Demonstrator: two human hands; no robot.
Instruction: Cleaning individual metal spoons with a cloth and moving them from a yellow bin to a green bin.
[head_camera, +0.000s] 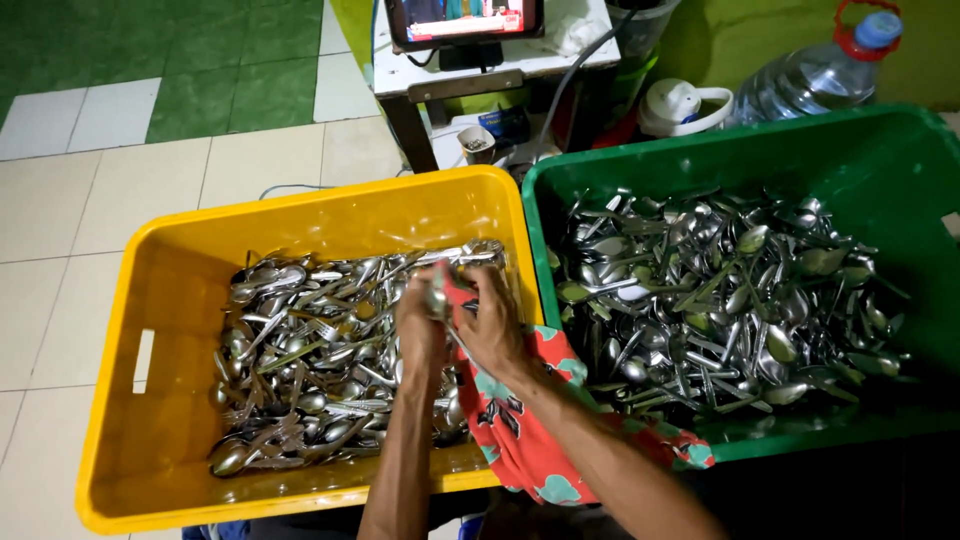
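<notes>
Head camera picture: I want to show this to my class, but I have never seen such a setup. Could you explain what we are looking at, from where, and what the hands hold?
The camera sits on a person's head and looks down at their own two bare hands. On the tiled floor stand a yellow crate and a green crate, both heaped with metal spoons and forks. Over the yellow crate, the left hand holds a piece of cutlery, while the right hand holds a red patterned cloth against it. Behind stand a water bottle and a small table.

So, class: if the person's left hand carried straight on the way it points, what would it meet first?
The left hand points away from the person, over the cutlery pile. It would probably meet the yellow crate at its far wall first, though depth is unclear.
</notes>
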